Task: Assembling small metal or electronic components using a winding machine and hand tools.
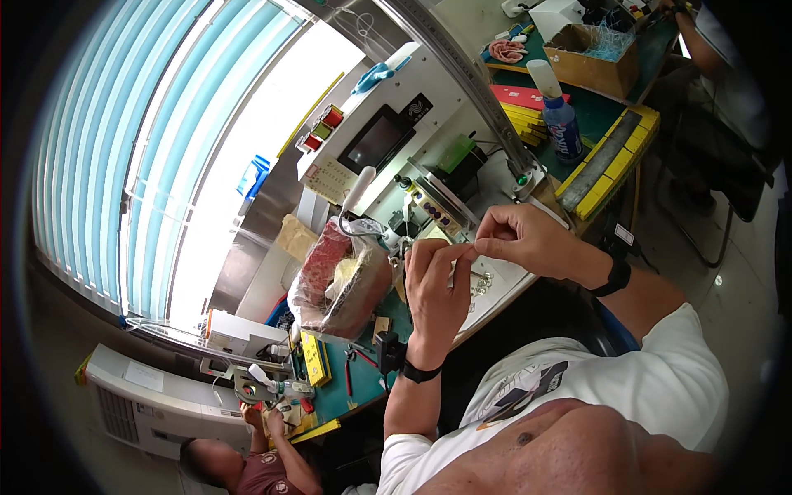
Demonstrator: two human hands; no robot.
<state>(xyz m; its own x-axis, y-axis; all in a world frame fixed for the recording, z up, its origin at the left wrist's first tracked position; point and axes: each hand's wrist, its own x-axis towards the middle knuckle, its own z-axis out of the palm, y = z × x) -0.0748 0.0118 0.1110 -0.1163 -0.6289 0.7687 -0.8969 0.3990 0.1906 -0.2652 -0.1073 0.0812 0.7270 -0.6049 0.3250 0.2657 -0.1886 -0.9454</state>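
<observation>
My left hand (437, 285) and my right hand (528, 239) are raised close together over the front of a white machine bed. Their fingertips meet in a pinch, each hand closed. Whatever lies between the fingers is too small to make out. Just below them, several small shiny metal pieces (480, 285) lie on the white work surface (505, 290). Behind the hands stands a bench machine with a dark screen (377, 142) and a fixture with a row of dark knobs (435, 206). Left of my left hand sits a plastic-wrapped container (342, 285) with pale material inside.
Red-handled pliers (348, 378) and a yellow block (314, 359) lie on the green bench at left, where another person (247, 466) works. At right stand a blue bottle (562, 128), a yellow-edged tray (609, 161) and a cardboard box (592, 64). A metal post (470, 82) rises behind my right hand.
</observation>
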